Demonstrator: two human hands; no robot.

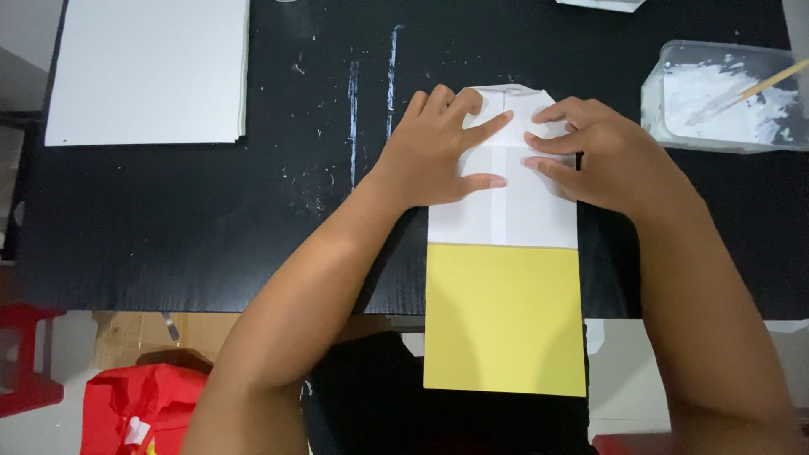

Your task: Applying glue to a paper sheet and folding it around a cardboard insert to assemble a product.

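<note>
Nearest me the yellow panel [504, 318] hangs over the black table [211, 219] edge. Beyond it, my left hand [438, 152] and right hand [602, 156] press flat, fingers spread, on the folded white paper [514, 211], gripping nothing. Farther right sits a tub [725, 97], probably paste.

**Hidden and cut-off parts**

The left hand [438, 147] and right hand [590, 152] cover much of the folded white paper's [514, 211] top. Right of that paper, the plastic glue tub [674, 93] and its stick [758, 84] run off-frame.
</note>
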